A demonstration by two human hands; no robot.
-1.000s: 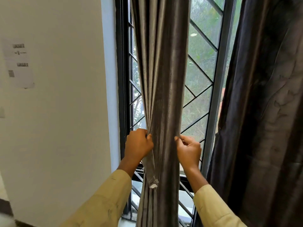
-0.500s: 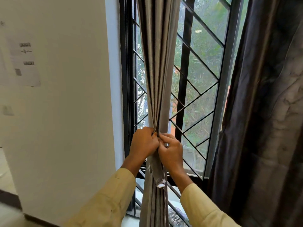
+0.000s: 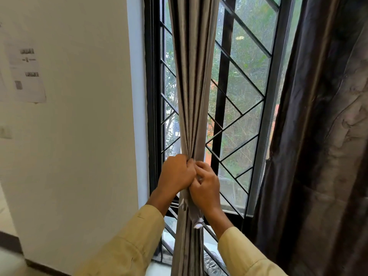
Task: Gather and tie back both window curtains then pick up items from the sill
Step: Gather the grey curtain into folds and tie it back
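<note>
Paper sheet (image 3: 25,76): hanging on the cream wall (image 3: 79,146)
Black window bars (image 3: 223,76): crossing the glass in diagonals
Trees (image 3: 253,54): showing green outside

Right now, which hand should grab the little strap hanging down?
Probably the right hand: the strap hangs right beside its wrist, while the left hand grips the curtain, pinning the bunch together.
</note>
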